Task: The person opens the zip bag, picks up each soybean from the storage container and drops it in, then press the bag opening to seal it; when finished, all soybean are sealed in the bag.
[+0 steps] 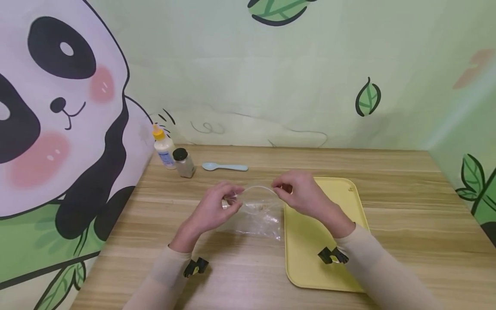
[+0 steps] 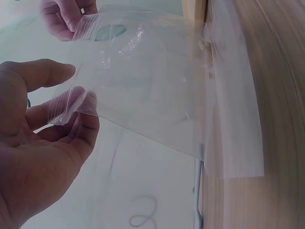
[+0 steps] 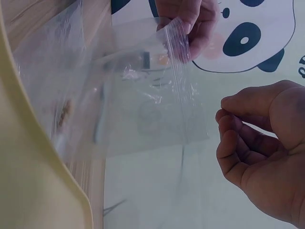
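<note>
Between the two hands, a clear zip-lock bag (image 1: 257,221) spreads over the table, its mouth edge bowed upward. Small brownish bits (image 3: 64,113) show low in the bag, too blurred to name. My left hand (image 1: 215,206) holds the bag's left top corner among its curled fingers; the thumb (image 2: 59,74) stands apart from them. At the opposite top corner is my right hand (image 1: 300,191), thumb and forefinger pinched together at the bag's edge. The right wrist view hardly shows the film at those fingertips (image 3: 226,104).
A yellow tray (image 1: 310,271) lies under the right forearm, beside the bag. Behind the bag are a light-blue spoon (image 1: 228,167), a small jar (image 1: 185,165) with a black lid, and a white bottle (image 1: 165,150) with a yellow nozzle. A panda-printed wall stands left.
</note>
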Tool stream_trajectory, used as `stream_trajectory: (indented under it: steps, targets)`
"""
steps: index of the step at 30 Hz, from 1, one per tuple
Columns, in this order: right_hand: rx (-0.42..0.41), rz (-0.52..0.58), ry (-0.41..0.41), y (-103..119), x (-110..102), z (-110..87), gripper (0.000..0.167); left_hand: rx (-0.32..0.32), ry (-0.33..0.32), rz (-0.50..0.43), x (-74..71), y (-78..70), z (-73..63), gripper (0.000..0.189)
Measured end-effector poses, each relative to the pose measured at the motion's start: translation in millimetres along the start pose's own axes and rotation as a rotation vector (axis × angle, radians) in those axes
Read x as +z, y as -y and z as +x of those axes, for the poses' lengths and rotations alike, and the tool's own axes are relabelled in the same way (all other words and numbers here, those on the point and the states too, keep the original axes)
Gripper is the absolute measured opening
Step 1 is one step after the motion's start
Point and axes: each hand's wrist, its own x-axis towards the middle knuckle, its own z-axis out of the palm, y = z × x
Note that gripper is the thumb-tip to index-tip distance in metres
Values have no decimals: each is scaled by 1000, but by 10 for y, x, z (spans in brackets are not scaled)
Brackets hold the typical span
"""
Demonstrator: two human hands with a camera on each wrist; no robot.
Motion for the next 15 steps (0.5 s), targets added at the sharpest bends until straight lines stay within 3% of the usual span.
stream_trajectory:
  steps: [8,15]
  targets:
    - [-43,25,15,117,85,33,8,14,-10,1,-3,-10,-8,32]
    - [-31,7,30,159,129,52,9,12,-1,8,7,-8,0,32]
